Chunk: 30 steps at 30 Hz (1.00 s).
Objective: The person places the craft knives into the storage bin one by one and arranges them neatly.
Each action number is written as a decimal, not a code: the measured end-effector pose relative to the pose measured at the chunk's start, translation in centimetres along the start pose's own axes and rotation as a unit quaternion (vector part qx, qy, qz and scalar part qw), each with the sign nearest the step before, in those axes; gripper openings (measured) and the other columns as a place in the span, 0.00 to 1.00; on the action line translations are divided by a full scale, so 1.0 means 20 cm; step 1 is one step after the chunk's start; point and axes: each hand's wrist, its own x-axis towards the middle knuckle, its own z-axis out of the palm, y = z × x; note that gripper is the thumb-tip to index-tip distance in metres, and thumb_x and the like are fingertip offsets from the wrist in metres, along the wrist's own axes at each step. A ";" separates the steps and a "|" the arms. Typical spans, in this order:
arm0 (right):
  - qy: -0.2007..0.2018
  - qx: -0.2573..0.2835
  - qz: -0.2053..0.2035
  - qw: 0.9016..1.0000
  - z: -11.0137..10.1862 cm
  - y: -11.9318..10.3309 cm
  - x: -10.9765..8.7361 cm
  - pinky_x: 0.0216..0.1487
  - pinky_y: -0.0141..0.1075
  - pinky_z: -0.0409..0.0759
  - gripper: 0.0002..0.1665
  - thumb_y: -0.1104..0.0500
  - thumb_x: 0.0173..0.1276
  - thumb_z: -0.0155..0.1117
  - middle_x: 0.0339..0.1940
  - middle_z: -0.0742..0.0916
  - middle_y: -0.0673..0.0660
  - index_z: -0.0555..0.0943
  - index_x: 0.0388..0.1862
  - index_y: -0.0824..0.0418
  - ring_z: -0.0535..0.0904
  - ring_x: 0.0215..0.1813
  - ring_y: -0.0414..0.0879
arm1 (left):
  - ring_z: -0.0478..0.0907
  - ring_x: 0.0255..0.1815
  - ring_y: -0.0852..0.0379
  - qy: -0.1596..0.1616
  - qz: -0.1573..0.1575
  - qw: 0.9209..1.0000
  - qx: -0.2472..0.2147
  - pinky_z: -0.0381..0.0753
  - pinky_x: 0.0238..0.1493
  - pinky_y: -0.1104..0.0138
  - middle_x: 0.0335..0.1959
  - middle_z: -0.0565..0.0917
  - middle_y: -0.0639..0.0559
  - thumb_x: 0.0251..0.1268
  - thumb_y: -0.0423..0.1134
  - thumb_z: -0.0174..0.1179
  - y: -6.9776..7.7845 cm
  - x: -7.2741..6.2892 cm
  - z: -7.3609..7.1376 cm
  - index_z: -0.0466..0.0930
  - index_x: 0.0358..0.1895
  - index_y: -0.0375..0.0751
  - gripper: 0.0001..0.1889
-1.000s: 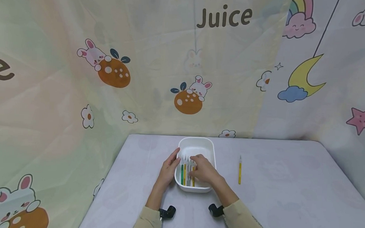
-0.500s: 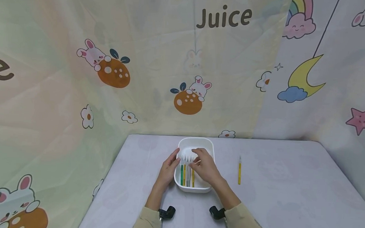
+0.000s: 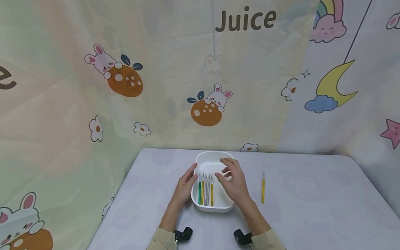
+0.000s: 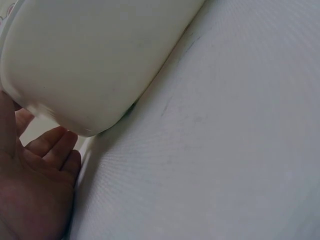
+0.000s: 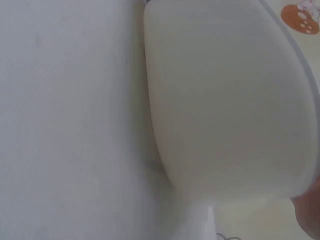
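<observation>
A white rectangular tray (image 3: 223, 206) with rounded corners stands on the table. Along its left half lie several slim pen-like sticks (image 3: 206, 193) side by side, with green, yellow and grey shafts and pale pointed tips facing away from me. My left hand (image 3: 183, 186) rests against the tray's left side, fingertips and thumb at the rim; in the left wrist view its fingers (image 4: 57, 145) lie by the outer wall. Above the tray's right half is my right hand (image 3: 234, 181), thumb and bent fingers apart, with nothing between them. The right wrist view shows mostly the tray's outer wall (image 5: 225, 100).
One more stick (image 3: 263, 188) with a yellow shaft lies alone on the table, right of the tray. The table (image 3: 318, 206) has a pale cloth over it. Behind it hangs a printed curtain (image 3: 169, 63) with rabbits and fruit.
My right hand has lifted off the yellow stick at the right end of the row and moved up and to the right, its fingers spreading. The left hand and tray stay put.
</observation>
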 end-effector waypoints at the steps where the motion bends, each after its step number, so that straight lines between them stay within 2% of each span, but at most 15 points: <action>1: 0.002 -0.006 0.007 1.000 -0.01 0.01 0.00 0.45 0.49 0.90 0.33 0.65 0.65 0.76 0.66 0.79 0.59 0.78 0.69 0.61 0.84 0.48 0.53 | 0.55 0.86 0.52 -0.001 0.001 1.000 0.000 0.54 0.84 0.48 0.82 0.64 0.61 0.83 0.45 0.52 0.00 0.00 0.00 0.67 0.79 0.57 0.26; 4: 0.011 -0.011 0.015 1.000 -0.05 0.03 0.00 0.47 0.53 0.89 0.35 0.64 0.65 0.76 0.67 0.79 0.61 0.77 0.70 0.63 0.83 0.49 0.54 | 0.54 0.86 0.55 -0.001 -0.001 1.000 -0.001 0.53 0.85 0.50 0.82 0.64 0.63 0.83 0.45 0.51 0.01 -0.01 0.00 0.67 0.79 0.60 0.25; 7: 0.019 -0.016 0.019 1.000 -0.08 0.04 0.01 0.48 0.52 0.89 0.36 0.63 0.65 0.76 0.68 0.78 0.62 0.76 0.72 0.63 0.83 0.49 0.54 | 0.54 0.86 0.54 -0.001 0.000 1.000 -0.001 0.53 0.85 0.49 0.82 0.63 0.61 0.83 0.45 0.51 0.01 -0.01 0.00 0.67 0.79 0.60 0.25; 11: 0.005 -0.040 0.033 0.999 -0.12 0.06 0.02 0.51 0.48 0.88 0.39 0.59 0.67 0.75 0.73 0.76 0.61 0.73 0.76 0.61 0.83 0.53 0.52 | 0.53 0.86 0.52 0.000 -0.001 1.000 0.002 0.54 0.84 0.48 0.83 0.63 0.60 0.83 0.44 0.51 0.01 -0.01 0.00 0.66 0.79 0.59 0.26; 20: -0.015 -0.072 0.083 0.994 -0.21 0.08 0.03 0.58 0.53 0.86 0.44 0.53 0.71 0.72 0.82 0.68 0.60 0.65 0.82 0.56 0.81 0.62 0.56 | 0.54 0.86 0.55 0.002 -0.004 1.000 0.003 0.54 0.85 0.50 0.82 0.64 0.62 0.83 0.45 0.51 0.01 -0.02 0.01 0.67 0.79 0.62 0.25; 30: -0.007 -0.065 0.079 0.995 -0.28 0.12 0.03 0.60 0.59 0.84 0.44 0.56 0.71 0.71 0.82 0.67 0.64 0.65 0.82 0.59 0.80 0.62 0.61 | 0.54 0.86 0.55 0.003 -0.006 1.000 0.006 0.54 0.85 0.50 0.82 0.64 0.62 0.83 0.45 0.51 0.02 -0.02 0.01 0.68 0.78 0.62 0.25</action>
